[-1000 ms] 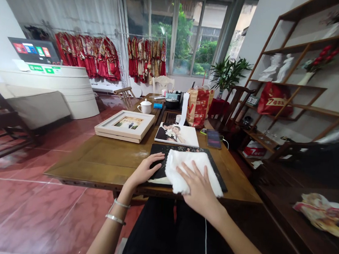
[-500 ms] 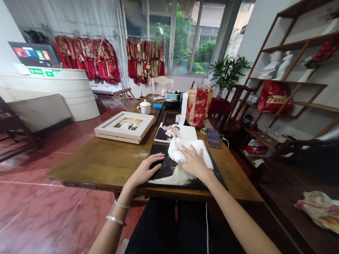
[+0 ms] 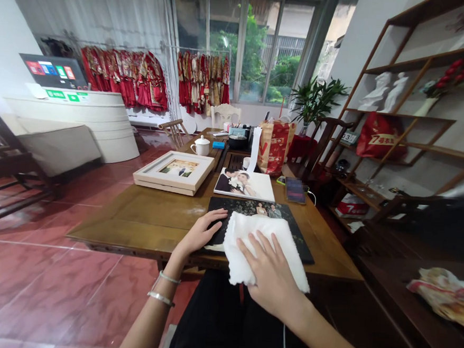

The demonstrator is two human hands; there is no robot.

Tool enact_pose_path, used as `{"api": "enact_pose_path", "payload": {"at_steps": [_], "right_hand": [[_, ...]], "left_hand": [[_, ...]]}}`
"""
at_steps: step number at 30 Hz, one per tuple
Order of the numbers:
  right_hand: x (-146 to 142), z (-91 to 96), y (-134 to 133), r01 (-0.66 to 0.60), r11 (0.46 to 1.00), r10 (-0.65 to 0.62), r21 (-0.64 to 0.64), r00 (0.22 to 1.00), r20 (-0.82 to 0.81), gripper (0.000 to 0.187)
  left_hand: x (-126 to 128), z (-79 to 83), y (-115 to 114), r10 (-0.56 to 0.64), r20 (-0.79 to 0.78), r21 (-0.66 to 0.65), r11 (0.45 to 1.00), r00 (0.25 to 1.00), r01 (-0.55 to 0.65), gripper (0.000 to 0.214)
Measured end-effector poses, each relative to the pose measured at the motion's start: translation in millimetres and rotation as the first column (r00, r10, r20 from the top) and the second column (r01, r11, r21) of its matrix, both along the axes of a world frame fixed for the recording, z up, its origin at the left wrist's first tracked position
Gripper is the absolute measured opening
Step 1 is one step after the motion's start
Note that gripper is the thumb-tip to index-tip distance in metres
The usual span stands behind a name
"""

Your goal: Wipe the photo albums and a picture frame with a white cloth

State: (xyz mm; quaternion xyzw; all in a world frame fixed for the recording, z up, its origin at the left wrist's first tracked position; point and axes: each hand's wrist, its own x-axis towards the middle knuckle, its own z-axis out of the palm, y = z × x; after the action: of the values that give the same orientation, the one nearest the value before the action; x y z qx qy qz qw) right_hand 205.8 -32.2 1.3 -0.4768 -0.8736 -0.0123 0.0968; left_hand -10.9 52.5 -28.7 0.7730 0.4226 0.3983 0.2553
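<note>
Here, at lower centre, the outspread right hand (image 3: 272, 272) is pressing a white towel (image 3: 251, 223). The unclenched left hand (image 3: 201, 233) should be steadying the photo panel (image 3: 241, 206).

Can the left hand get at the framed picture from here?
Likely yes: the left hand rests on the left side of the dark photo panel, and nothing visible stands between it and the framed picture.

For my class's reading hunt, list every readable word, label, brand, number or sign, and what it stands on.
"7号": red bag; its further characters are blurred.
"7": red-and-white package below.
"03": number block.
Too small or blurred: print on the paper bag, green signs, screen.
None seen: cloth.
</note>
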Motion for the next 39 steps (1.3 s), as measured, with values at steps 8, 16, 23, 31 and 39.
{"api": "enact_pose_path", "payload": {"at_steps": [8,16,23,31,39], "right_hand": [[-19.0,5.5,39.7,0.148,0.989,-0.148,0.012,0.988,-0.035,0.058],[-62.0,12.0,-6.5,-0.045,0.996,0.034,-0.077,0.99,-0.136,0.061],[-16.0,10.8,-9.5,-0.089,0.987,0.045,-0.132,0.951,-0.306,0.057],[25.8,15.4,75.2,0.178,0.976,-0.205,-0.126,0.945,-0.256,0.046],[-35.8,23.6,152.6,0.084,0.984,-0.125,-0.155,0.953,-0.277,0.03]], "left_hand": [[0.3,1.9,-0.4,0.007,0.03,-0.081,0.997,1.0,-0.004,0.038],[2.9,3.0,-1.0,0.07,0.019,-0.138,0.988,0.997,-0.067,0.047],[3.5,0.2,-0.6,0.085,-0.039,-0.07,0.994,0.996,-0.088,0.045],[1.0,-3.4,1.2,0.033,-0.083,0.034,0.999,0.996,-0.031,0.038],[-0.3,-5.3,2.7,0.024,-0.122,0.05,0.999,0.992,-0.018,0.037]]}}
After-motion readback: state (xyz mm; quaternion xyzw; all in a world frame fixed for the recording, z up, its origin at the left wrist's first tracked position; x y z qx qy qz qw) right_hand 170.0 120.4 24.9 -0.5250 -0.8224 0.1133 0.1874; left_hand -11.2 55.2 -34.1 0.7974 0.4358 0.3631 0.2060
